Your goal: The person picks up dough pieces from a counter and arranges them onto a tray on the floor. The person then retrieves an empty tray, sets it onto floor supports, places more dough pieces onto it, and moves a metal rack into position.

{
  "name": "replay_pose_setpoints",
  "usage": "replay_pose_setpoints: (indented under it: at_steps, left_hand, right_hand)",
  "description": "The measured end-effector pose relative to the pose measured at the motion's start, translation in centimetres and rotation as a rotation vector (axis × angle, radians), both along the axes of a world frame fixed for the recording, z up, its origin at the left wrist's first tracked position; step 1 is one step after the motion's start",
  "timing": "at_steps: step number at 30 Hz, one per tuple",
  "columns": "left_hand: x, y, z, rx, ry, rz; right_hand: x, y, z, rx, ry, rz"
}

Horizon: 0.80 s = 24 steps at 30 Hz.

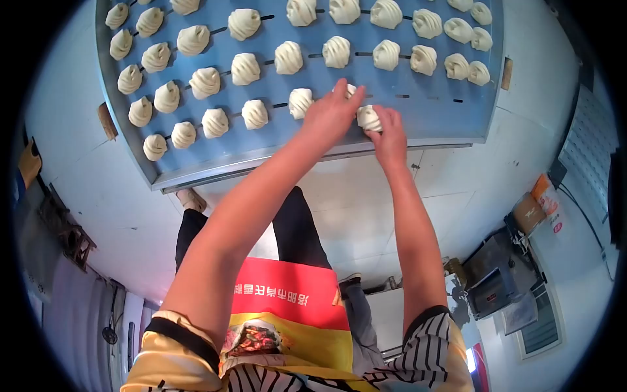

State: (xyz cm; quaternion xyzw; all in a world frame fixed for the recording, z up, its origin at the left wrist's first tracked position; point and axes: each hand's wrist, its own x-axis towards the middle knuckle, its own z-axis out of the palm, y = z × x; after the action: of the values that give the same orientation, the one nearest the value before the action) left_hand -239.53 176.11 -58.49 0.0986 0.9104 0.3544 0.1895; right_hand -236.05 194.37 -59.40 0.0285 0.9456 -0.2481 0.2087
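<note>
A wide blue tray point(431, 117) with slots and a metal rim bears rows of pale, twisted dough buns point(245, 68). My left hand point(330, 114) is closed round a bun point(351, 91) in the nearest row, mostly hidden by the fingers. Just to its right, my right hand point(390, 134) grips another twisted bun point(369, 118) between thumb and fingers, close to the tray's front edge. Left of my left hand sits a bun point(300, 103) in the same row.
Wooden handles point(106, 121) stick out at the tray's sides. Below is a pale tiled floor point(353, 189). A dark metal box point(490, 274) and a cardboard box point(528, 213) stand at the right. Someone's shoe point(191, 199) shows under the tray's front edge.
</note>
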Motion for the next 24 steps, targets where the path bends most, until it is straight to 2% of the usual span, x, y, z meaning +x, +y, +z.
replay_pose_setpoints:
  at_steps: [1,4,7,10,13,16,17,19,24]
  left_hand:
    - [0.0,0.5,-0.5,-0.037,-0.05,-0.012]
    - [0.2,0.6,-0.9,-0.069,0.037,-0.099]
    - [0.0,0.1,-1.1,-0.074,0.067,-0.153]
    - [0.5,0.1,-1.6,-0.015,0.064,-0.091]
    - [0.3,-0.2,-1.8,0.052,0.091,-0.043]
    - [0.0,-0.7,-0.8,0.029,-0.039,0.013]
    - [0.1,-0.6,-0.5,0.014,-0.11,0.029]
    - [0.2,-0.4,-1.4,0.067,-0.06,0.013]
    - [0.1,-0.1,-2.6,0.033,-0.025,-0.036]
  right_hand:
    - [0.1,0.8,-0.3,-0.049,-0.04,-0.026]
    - [-3.3,1.8,0.2,-0.053,0.074,-0.076]
    - [-5.3,0.7,0.4,0.034,0.187,-0.009]
    - [-5.7,-0.8,0.5,0.136,-0.035,-0.348]
    - [-5.2,1.2,-0.5,-0.045,-0.064,-0.095]
    - [-5.6,2.1,0.1,0.146,0.117,0.337]
    - [-5.4,1.7,0.6,0.116,0.126,0.294]
    - [-5.5,0.3,1.1,0.05,0.161,0.215]
    - [-5.5,1.2,-1.1,0.055,0.197,0.224]
